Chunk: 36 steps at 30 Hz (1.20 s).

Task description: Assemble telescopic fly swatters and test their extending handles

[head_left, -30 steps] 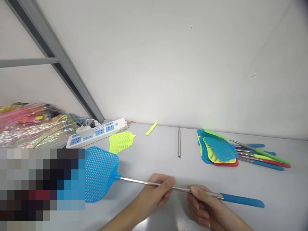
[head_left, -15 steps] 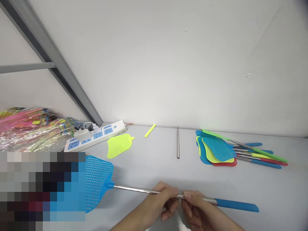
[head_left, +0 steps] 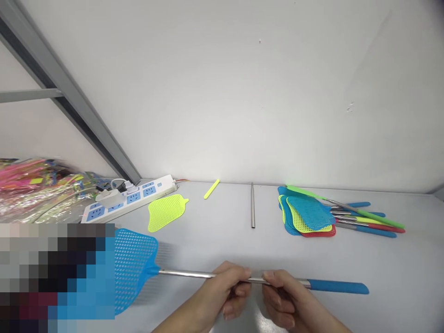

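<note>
A blue fly swatter [head_left: 138,261] lies crosswise in front of me, its mesh head to the left and its blue grip to the right. My left hand [head_left: 229,286] is closed around its metal rod, on the side nearer the head. Farther right, my right hand [head_left: 284,293] pinches the same rod just short of the grip. A short stretch of bare rod shows between my thumbs. Beyond my hands stands out a loose metal tube [head_left: 253,208], with a yellow handle sleeve [head_left: 212,189] and a yellow swatter head [head_left: 167,212] to its left.
Several finished-looking fly swatters [head_left: 312,215] in blue, yellow, red and green are piled at the right. A white power strip [head_left: 130,199] with plugs lies at the left, beside plastic-wrapped bundles [head_left: 41,189]. A grey metal frame [head_left: 83,111] and a white wall border the table.
My hands have moved slightly apart along the rod, leaving more bare metal between them. The view has shifted a little, so the table items appear farther left.
</note>
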Each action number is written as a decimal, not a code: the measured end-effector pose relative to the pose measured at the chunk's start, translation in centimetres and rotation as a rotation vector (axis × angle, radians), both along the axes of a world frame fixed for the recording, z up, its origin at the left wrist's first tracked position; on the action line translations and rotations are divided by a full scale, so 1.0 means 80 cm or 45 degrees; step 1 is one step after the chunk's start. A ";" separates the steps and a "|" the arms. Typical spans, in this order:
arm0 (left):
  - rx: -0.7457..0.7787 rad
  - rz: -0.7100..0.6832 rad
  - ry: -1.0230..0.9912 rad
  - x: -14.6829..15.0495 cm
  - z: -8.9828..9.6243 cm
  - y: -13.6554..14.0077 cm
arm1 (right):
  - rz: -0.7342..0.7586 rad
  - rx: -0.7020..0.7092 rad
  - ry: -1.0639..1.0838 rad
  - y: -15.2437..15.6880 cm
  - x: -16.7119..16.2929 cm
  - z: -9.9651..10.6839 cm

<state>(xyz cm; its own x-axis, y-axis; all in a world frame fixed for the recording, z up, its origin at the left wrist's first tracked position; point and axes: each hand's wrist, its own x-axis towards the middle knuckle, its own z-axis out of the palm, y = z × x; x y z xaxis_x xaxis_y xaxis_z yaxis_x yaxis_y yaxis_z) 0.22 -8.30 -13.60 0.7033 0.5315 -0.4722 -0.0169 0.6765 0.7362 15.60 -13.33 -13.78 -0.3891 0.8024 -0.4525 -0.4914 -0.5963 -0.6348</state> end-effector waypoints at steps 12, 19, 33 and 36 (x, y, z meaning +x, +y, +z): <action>0.204 -0.007 0.056 -0.022 0.052 0.031 | -0.171 -0.001 -0.133 0.017 -0.001 0.057; 0.245 -0.031 0.085 -0.039 0.060 0.041 | -0.211 0.005 -0.119 0.023 -0.004 0.053; 0.124 0.029 0.103 -0.044 0.062 0.037 | -0.215 -0.009 -0.088 0.018 0.003 0.043; 0.128 0.023 0.092 -0.044 0.062 0.037 | -0.209 -0.013 -0.101 0.018 0.005 0.041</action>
